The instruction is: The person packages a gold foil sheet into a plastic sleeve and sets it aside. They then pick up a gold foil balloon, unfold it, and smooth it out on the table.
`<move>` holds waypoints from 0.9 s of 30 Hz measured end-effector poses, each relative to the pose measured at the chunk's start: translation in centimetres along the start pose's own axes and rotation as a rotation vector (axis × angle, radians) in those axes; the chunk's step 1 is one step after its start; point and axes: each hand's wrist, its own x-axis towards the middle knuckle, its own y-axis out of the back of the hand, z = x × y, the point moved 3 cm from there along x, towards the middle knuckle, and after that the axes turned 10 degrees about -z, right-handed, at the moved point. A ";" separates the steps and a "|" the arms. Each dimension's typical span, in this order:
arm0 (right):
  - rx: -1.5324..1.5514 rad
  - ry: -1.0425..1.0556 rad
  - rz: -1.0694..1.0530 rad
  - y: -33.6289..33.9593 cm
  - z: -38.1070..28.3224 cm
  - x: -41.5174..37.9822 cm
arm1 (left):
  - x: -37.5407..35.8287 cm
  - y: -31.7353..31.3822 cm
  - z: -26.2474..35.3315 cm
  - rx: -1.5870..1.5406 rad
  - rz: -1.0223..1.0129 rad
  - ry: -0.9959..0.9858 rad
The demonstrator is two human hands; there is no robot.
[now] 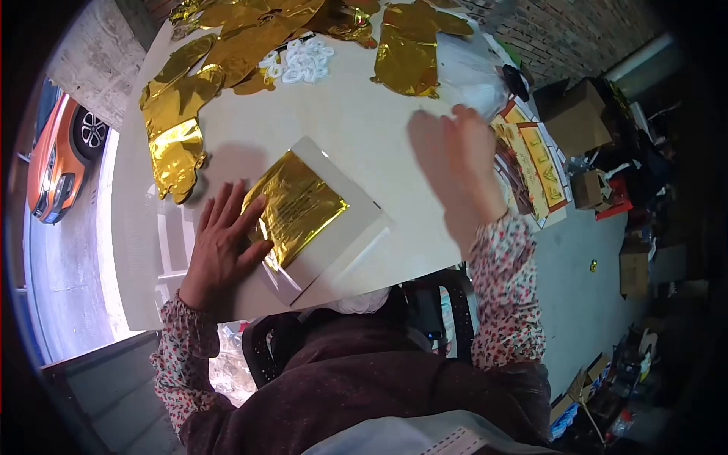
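Observation:
My left hand (227, 235) lies with fingers spread, its fingertips on the left edge of a folded gold foil sheet (303, 208). The foil rests on a flat, clear plastic sleeve (345, 231), set at an angle on the table. Farther right, my right hand (472, 152) is above the table near its right edge, casting a shadow to its left. Motion blurs its fingers, so their grip cannot be made out. Just right of it are printed yellow and red cards (535, 163), partly hidden by the hand and sleeve.
Crumpled gold foil balloons (265, 38) spread along the far side of the table (364, 121). Among them is a pile of white rings (305, 61). A clear plastic bag (470, 76) lies at the far right. Cardboard boxes (580, 121) stand beyond the right edge.

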 end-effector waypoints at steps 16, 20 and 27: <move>-0.152 0.142 0.012 0.8 5.7 -3.1 | -0.4 -1.2 0.5 0.037 0.070 -0.013; 0.334 0.268 -0.179 2.4 2.5 -11.5 | -1.3 0.6 1.8 0.039 0.244 -0.105; 0.477 0.458 -0.246 0.3 -1.4 -15.4 | 1.0 -2.2 8.0 -0.272 0.291 -0.428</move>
